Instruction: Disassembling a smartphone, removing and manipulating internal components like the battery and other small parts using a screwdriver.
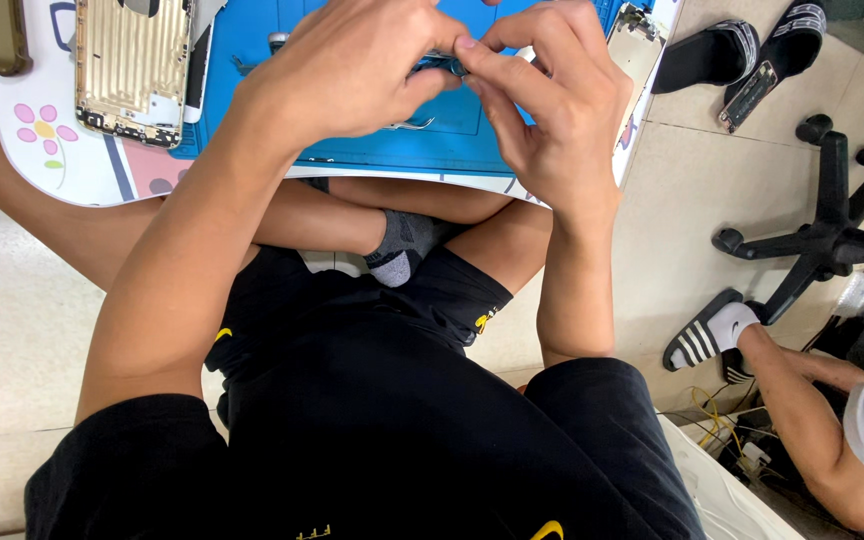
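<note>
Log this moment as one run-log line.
left hand: pinching small part | right hand: pinching same part | under hands: blue mat | beside mat: gold phone housing

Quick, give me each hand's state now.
Left hand: closed, fingers pinching a small dark part.
Right hand: closed, fingers pinching the same part.

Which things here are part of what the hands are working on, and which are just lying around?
In use:
left hand
right hand
small dark part pinched between both hands
blue work mat beneath them

Lying about:
gold phone housing
black slippers
phone part on the floor
chair base
</note>
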